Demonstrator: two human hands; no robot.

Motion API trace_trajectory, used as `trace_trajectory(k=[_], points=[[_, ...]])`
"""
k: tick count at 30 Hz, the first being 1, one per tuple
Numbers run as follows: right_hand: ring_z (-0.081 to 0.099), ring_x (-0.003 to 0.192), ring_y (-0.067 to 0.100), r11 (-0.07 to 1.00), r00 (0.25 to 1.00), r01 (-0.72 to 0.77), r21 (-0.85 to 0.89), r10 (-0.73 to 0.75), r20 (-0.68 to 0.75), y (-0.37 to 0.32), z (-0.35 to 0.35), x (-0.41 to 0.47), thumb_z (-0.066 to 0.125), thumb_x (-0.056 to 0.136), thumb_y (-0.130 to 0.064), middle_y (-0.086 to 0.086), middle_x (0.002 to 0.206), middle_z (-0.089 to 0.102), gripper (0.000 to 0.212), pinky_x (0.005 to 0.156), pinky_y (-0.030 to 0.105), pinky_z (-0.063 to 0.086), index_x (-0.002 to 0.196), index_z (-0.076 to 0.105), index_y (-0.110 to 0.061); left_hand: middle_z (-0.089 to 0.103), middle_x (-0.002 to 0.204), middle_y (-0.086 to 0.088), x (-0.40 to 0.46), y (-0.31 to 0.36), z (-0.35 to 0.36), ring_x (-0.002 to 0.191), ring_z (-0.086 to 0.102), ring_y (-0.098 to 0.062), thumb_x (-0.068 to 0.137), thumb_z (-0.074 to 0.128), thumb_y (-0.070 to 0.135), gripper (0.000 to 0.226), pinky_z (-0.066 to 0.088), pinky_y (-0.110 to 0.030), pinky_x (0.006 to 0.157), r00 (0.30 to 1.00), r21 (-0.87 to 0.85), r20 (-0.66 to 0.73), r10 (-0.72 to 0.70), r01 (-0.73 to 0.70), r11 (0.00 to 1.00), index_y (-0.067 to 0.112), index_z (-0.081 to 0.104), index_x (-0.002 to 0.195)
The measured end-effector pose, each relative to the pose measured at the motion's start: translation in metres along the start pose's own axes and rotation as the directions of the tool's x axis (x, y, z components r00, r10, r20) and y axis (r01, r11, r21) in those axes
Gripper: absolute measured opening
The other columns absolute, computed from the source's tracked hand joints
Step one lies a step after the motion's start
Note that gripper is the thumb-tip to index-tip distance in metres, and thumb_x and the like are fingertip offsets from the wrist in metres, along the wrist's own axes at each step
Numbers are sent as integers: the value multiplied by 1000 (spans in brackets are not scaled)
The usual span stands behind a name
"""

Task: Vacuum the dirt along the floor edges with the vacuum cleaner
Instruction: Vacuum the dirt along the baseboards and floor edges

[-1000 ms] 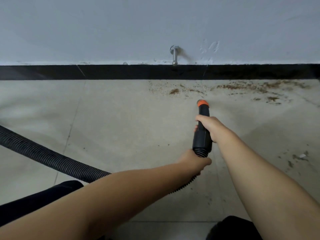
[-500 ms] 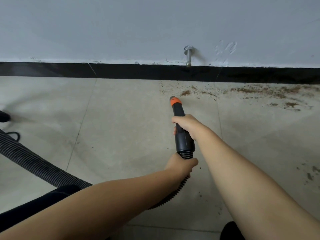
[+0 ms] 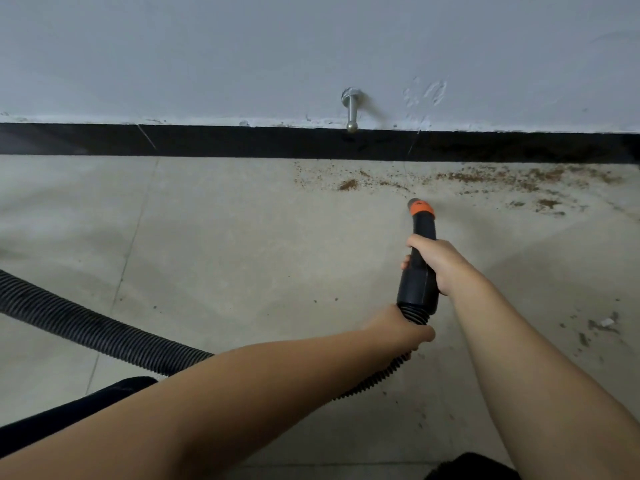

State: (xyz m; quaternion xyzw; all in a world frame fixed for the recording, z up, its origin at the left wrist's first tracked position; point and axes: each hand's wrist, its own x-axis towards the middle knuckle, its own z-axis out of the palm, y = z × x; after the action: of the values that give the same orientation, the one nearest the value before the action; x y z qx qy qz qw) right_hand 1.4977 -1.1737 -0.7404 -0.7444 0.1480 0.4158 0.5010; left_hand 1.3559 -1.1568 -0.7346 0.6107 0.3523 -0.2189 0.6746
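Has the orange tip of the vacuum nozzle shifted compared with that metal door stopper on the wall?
Yes. The orange nozzle tip moved rightward along the wall; it now sits right of the door stopper.

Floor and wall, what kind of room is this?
Probably an indoor room or hallway, right at the wall's foot. The tiled floor meets a black skirting board, and a metal doorstop sticks out of the painted wall. Which room, I cannot tell.

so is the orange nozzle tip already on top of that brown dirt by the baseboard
No, the orange nozzle tip sits on bare floor short of the brown dirt, which lies along the black baseboard.
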Motion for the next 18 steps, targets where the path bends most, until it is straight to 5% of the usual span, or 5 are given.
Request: trace_trajectory(k=[5, 11, 18], points=[[57, 42, 17, 999, 1000, -13, 34, 12, 23, -17, -6, 11, 62, 84, -12, 7, 59, 57, 12, 52, 29, 50, 90, 52, -8, 48, 73, -3, 9, 18, 1, 65, 49, -18, 84, 62, 11, 20, 47, -33, 69, 998, 15, -21, 55, -55, 998, 21, 46, 78], [58, 41, 18, 989, 988, 42, -142, -20, 150, -21, 34, 5, 61, 85, -12, 6, 55, 60, 9, 52, 29, 51, 87, 53, -8, 49, 75, -3, 6, -1, -17, 74, 52, -22, 82, 60, 12, 18, 50, -36, 71, 995, -53, -94, 40, -45, 998, 23, 46, 82], [58, 38, 18, 950, 959, 139, -278, -60, 277, -18, 101, -14, 58, 84, -8, 8, 56, 58, 8, 49, 26, 50, 87, 50, -8, 56, 68, -2, -10, -29, -52, 57, 56, -18, 78, 62, 17, 13, 53, -30, 61, 964, -100, -263, -29, 3, 995, 16, 50, 84]])
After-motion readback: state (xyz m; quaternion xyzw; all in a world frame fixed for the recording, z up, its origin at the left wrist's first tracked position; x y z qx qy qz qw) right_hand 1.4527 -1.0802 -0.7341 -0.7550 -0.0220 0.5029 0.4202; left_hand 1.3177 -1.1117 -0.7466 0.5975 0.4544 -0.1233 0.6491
